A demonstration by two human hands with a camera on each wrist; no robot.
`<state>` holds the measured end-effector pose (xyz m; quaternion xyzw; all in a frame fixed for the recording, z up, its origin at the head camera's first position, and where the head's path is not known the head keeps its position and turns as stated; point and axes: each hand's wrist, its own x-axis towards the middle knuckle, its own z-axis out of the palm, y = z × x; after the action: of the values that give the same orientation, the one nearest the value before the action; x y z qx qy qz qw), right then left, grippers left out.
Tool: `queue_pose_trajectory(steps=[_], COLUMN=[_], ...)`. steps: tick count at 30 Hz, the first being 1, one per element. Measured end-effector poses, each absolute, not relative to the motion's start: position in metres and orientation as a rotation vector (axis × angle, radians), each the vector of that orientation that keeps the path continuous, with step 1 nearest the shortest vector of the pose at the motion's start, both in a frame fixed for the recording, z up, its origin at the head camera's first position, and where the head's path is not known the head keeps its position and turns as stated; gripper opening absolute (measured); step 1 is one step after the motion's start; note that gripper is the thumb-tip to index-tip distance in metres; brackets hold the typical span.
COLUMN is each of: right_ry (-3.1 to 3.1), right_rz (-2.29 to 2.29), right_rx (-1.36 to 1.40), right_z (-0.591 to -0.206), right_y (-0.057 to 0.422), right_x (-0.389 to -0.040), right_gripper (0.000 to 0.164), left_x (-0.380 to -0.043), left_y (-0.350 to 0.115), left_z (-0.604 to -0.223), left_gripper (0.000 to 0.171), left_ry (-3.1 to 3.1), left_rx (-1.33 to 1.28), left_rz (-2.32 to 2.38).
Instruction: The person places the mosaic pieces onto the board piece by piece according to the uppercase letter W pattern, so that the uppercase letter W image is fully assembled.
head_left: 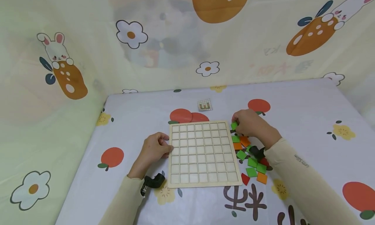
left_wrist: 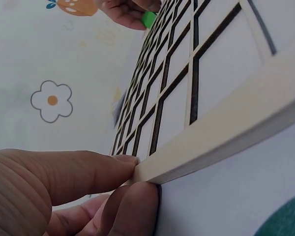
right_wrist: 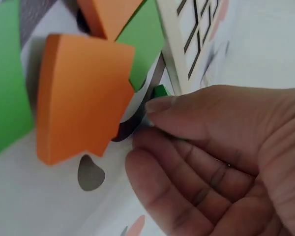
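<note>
A wooden grid board [head_left: 202,159] with square cells lies flat on the tablecloth, and its cells hold no tiles. At its left edge my left hand [head_left: 153,148] pinches the rim, the thumb [left_wrist: 108,172] on top and a finger against the side. Beyond the far right corner, my right hand [head_left: 250,123] holds a small green square tile [head_left: 234,125] between thumb and fingers. In the right wrist view most of that tile is hidden behind the thumb [right_wrist: 187,110].
Loose green, orange and red tiles are scattered along the board's right side, among them an orange tile [head_left: 262,178] and a red tile [head_left: 245,179]. A small patterned card [head_left: 204,104] lies behind the board. Printed curtains [head_left: 164,56] hang at the back and left.
</note>
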<state>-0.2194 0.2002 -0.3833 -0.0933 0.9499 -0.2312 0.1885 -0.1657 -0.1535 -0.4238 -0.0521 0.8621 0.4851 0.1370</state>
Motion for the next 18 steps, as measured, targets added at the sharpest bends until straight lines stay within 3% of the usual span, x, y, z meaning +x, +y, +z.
queue_pose_trajectory(steps=[5,12,18], right_ry=[2.668,2.736,2.778], right_rz=[-0.598,-0.742,-0.86], right_rx=[-0.296,-0.334,-0.38], right_z=[-0.383,-0.394,-0.397], right_y=[0.204,0.212,0.2], right_x=[-0.221,-0.219,-0.21], right_gripper=[0.019,0.031,0.031], left_x=[-0.167,-0.168,-0.167], left_y=[-0.152,-0.151,-0.153], left_z=[-0.424,-0.424,-0.424], left_gripper=[0.033,0.033,0.032], left_ry=[2.495,2.506,2.525], left_rx=[-0.149,-0.139,-0.109], left_rz=[1.401,1.397,1.388])
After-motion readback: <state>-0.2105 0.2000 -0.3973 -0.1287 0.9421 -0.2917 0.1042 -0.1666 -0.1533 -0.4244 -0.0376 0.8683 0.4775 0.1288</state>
